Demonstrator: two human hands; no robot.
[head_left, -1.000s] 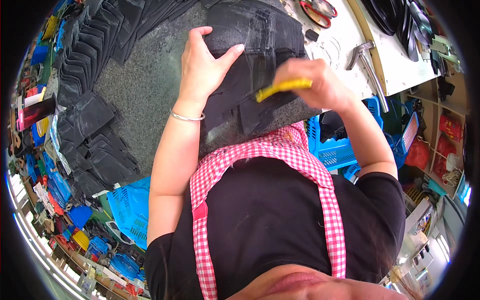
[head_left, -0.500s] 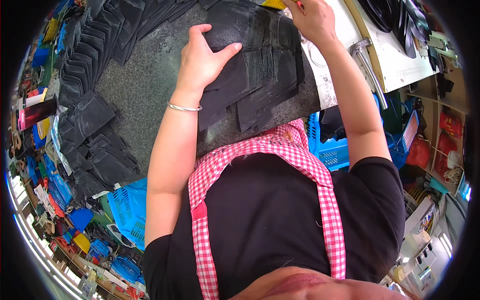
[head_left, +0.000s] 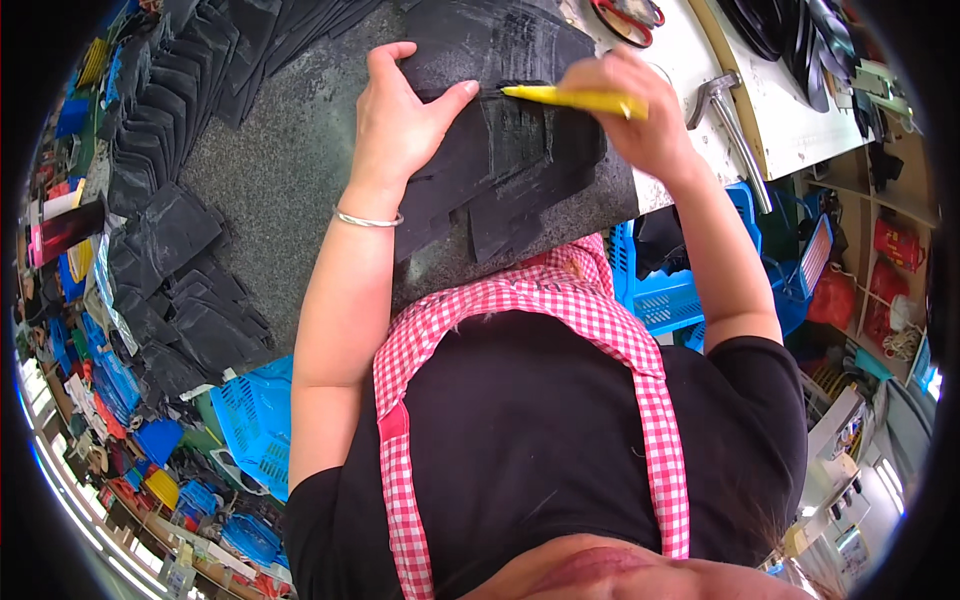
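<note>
The right grip (head_left: 640,118) holds a yellow tool (head_left: 565,97) over overlapping black sheets (head_left: 510,150) to its left. The left grip (head_left: 398,128), thumb and forefinger wide apart, touches their left side. Right of the right grip lies a hammer (head_left: 738,140).

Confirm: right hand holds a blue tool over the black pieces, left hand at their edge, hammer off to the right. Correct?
No: the head view shows the tool is yellow, not blue. The rest holds: right hand gripping it over the black pieces, left hand at their edge, hammer off to the right.
</note>
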